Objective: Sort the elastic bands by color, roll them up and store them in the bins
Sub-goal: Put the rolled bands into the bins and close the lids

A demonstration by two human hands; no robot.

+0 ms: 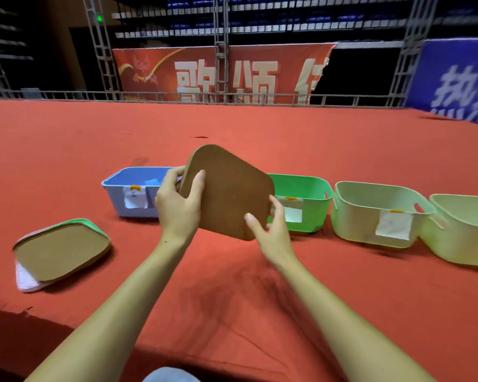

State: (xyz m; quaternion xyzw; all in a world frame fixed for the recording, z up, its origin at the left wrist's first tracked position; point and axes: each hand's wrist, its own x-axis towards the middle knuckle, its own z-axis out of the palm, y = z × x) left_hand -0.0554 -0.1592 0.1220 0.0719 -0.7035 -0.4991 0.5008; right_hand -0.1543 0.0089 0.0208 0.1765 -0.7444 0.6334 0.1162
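In the middle of the frame a person holds a brown rounded-rectangle lid (226, 193) tilted up on edge above the red cloth-covered table (260, 299). The left hand (178, 206) grips the lid's left edge, thumb pressed flat on the near face and the other fingers curled round behind. The right hand (271, 230) is at the lower right corner, its fingers loosely spread; the thumb touches the lid's near face, but whether the fingers behind really pinch it cannot be told.

A row of bins runs across the middle of the frame behind the lid: a blue bin (133, 194) at the left, a bright green bin (304, 199) partly hidden by the lid, a pale green bin (375, 213) just beside it, and a second pale green bin (464, 230) cut off by the right edge. The three leftmost carry white paper labels on their near walls. Something light blue lies inside the blue bin; whether it is an elastic band cannot be told.

At the lower left a stack of lids (61, 250) lies flat on the table, brown face up, with green and pink edges showing beneath.
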